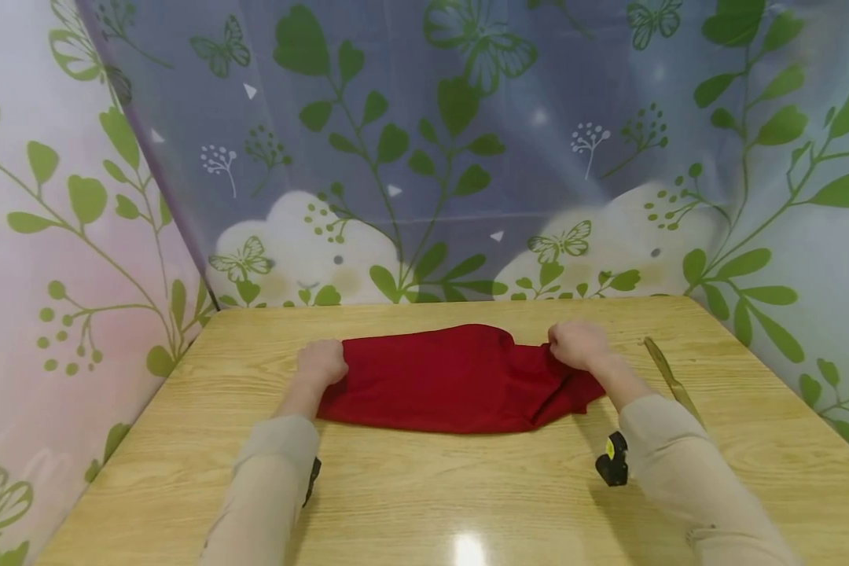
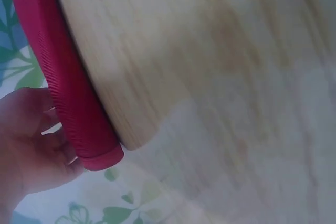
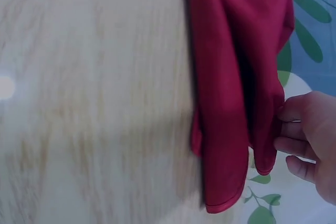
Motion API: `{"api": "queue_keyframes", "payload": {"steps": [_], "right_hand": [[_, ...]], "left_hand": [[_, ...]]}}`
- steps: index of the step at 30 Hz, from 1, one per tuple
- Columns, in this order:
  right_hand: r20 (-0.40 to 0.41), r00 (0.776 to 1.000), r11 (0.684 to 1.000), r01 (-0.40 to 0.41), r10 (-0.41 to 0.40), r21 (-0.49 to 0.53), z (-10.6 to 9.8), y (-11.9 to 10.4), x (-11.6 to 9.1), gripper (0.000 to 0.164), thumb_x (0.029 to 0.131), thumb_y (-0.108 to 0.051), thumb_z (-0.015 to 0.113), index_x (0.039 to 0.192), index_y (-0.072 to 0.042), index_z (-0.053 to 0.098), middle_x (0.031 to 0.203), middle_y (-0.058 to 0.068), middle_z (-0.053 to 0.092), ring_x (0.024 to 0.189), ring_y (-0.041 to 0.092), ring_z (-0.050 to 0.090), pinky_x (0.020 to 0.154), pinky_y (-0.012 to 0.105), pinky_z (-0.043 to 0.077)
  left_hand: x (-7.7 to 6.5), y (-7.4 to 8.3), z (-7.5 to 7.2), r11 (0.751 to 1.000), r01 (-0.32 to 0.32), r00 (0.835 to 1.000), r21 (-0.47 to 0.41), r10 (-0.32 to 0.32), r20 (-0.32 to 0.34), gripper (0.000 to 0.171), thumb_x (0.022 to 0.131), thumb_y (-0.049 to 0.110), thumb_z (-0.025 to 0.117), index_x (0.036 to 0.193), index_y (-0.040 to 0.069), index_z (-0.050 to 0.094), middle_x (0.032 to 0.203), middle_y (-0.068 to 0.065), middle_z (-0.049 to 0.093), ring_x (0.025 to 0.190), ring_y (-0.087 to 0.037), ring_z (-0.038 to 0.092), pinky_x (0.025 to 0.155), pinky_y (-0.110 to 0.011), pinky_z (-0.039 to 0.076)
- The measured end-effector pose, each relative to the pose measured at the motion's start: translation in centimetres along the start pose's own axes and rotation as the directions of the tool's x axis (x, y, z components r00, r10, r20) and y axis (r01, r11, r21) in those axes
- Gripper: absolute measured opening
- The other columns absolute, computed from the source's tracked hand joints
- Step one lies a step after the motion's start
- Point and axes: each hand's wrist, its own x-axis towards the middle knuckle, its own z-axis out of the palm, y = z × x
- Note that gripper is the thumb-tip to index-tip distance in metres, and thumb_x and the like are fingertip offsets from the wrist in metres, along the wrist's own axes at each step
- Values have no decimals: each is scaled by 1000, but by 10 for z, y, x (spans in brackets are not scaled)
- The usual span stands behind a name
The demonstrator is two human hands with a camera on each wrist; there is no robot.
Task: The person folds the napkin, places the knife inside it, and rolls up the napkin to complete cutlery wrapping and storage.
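A folded red cloth [image 1: 424, 381] lies across the wooden table, smooth on its left part and rumpled into loose folds at the right. At its upper left corner, my left hand [image 1: 323, 362] grips the edge. In the left wrist view the fingers of this hand [image 2: 31, 140] curl behind the cloth's stitched end [image 2: 86, 124]. My right hand [image 1: 578, 344] pinches the far edge near the right end. From the right wrist, the thumb and fingers of that hand [image 3: 310, 140] hold one layer, while another fold of the cloth [image 3: 223, 145] hangs beside it.
A thin brass-coloured knife-like object [image 1: 668, 376] lies on the table [image 1: 410, 495] to the right, partly behind the right forearm. A black wrist camera [image 1: 613, 460] sits under the right sleeve. Curtains [image 1: 424, 157] with leaf and butterfly prints surround the table.
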Motion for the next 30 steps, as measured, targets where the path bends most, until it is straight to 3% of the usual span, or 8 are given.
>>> {"api": "queue_keyframes", "payload": {"steps": [9,13,15,19,24,27,30], "right_hand": [[-51,999,1000,-8,9,26,-10,7,3,13,82,-5,54,76,-8,66,68,4,60,61,20,54,55,38,43],[-93,995,998,-37,42,57,-18,11,1,12,84,-4,54,79,-4,65,67,5,59,59,20,53,55,38,43],[-144,988,997,-51,59,58,-25,13,0,13,86,-5,53,81,-3,66,63,4,57,55,19,51,52,36,41],[-314,946,996,-74,83,42,-37,12,0,14,87,-8,54,85,-3,67,60,7,57,51,23,51,45,35,39],[-522,842,991,-115,135,72,-50,10,0,15,84,-9,56,88,-4,69,79,14,66,68,34,60,50,46,45],[-568,809,989,-131,149,73,-55,8,-1,16,84,-10,57,89,-5,70,87,13,67,77,35,61,54,49,46],[-572,809,991,-118,135,67,-59,6,-2,17,85,-12,57,91,-6,72,91,13,68,81,34,61,53,47,46]], "left_hand": [[1,-5,3,991,-78,996,110,81,-21,11,82,7,56,87,2,64,91,-17,61,91,-37,56,79,-49,43],[3,-6,-6,987,-71,987,145,91,-132,14,81,9,56,87,2,66,90,-17,59,91,-37,53,80,-50,41],[4,-8,-15,986,-51,973,158,85,-215,13,80,9,56,82,2,67,87,-17,57,89,-37,53,78,-48,41],[3,-13,-35,990,-7,929,144,60,-366,16,79,6,54,65,1,62,78,-18,57,81,-37,55,70,-47,43],[2,-23,-48,994,-18,867,104,68,-494,24,77,5,51,53,3,55,63,-16,56,63,-37,57,56,-45,45],[1,-28,-49,995,-36,852,91,78,-517,24,80,7,51,58,2,59,63,-13,56,62,-37,57,56,-46,45],[-4,-34,-51,995,-69,858,72,95,-505,21,82,8,52,71,1,69,71,-13,59,68,-36,58,61,-48,45]]}}
